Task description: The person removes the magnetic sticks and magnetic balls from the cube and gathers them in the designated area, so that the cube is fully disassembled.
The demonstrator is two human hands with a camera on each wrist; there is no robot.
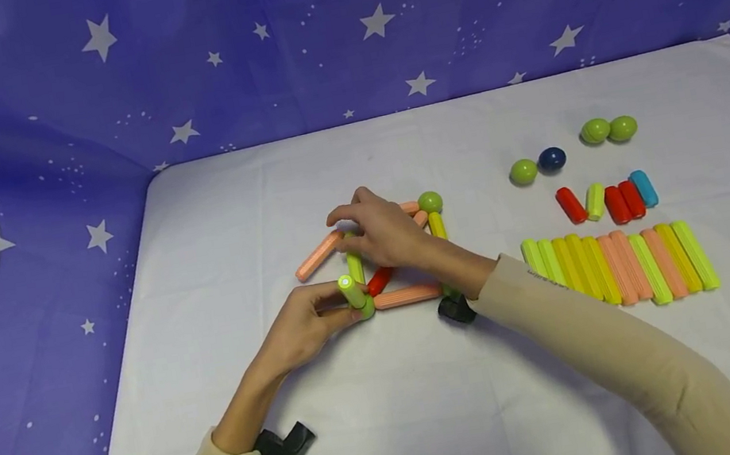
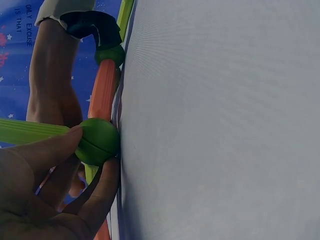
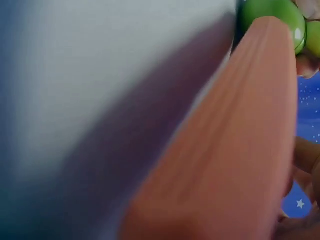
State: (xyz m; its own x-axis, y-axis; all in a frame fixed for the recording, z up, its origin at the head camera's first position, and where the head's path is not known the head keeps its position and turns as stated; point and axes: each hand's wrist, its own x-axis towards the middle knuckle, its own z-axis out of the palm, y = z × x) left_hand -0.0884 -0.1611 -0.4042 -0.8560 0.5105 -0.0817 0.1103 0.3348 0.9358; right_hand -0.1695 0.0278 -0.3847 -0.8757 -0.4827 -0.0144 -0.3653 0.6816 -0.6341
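Observation:
In the head view my left hand (image 1: 305,324) pinches a green ball (image 1: 367,307) at the near left corner of a rod-and-ball frame. A lime rod (image 1: 351,292) stands up from this ball (image 2: 100,141); a salmon rod (image 1: 409,296) runs right from it. My right hand (image 1: 386,233) is over the frame's far left part, its thumb and index finger about the end of another salmon rod (image 1: 319,256), beside a lime rod (image 1: 355,261). Whether they grip it is hidden. A red rod (image 1: 380,281) lies slanted inside the frame. A salmon rod (image 3: 225,140) fills much of the right wrist view.
To the right lies a row of long lime, yellow and salmon rods (image 1: 664,262). Behind it are short red, lime and blue rods (image 1: 644,189), green balls (image 1: 523,171) and a dark blue ball (image 1: 552,160). A starry blue cloth (image 1: 333,39) borders the white table (image 1: 385,433).

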